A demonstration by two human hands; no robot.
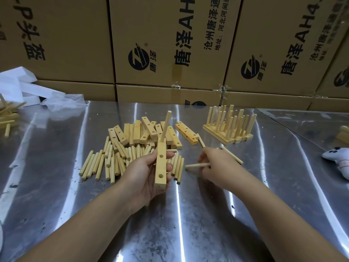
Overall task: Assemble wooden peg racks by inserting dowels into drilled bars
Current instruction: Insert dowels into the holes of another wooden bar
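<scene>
Pale wood strewn over a shiny steel table point(56, 167), w/ printed cardboard boxes point(170, 44) stacked along the back.

Noted the hard-to-read parts first. Found a heap of dowels at the left edge point(7, 114) cut off by the frame. Same for the white game controller point(338, 159) at the right edge, only partly in view. Could not name the wooden bits point(344, 133) above it, too cropped. Could not count pegs in the finished racks point(230, 125) at back right, since all overlapped. Saw the pile of bars point(139, 133) in the middle partly masked by the raised piece, and the loose dowels point(105, 161) in front of it partly covered by the left hand point(145, 173). Could not see the right fingertips behind the knuckles, so exact pinch unclear.

Gripped the drilled bar point(161, 167) in the left hand, w/ fingers curled behind it and thumb pressed on its right edge. Held it clear of the table, lengthwise away from the camera. Had one upright dowel point(166, 127) seated in the far hole, leaning a bit right; other holes on the top face open.

Held a second dowel point(196, 165) in the right hand point(217, 165), approx level, w/ free end pointed left toward the bar – near it, not touching. Left two spare dowels point(232, 155) flat on the table just beyond that hand.
</scene>
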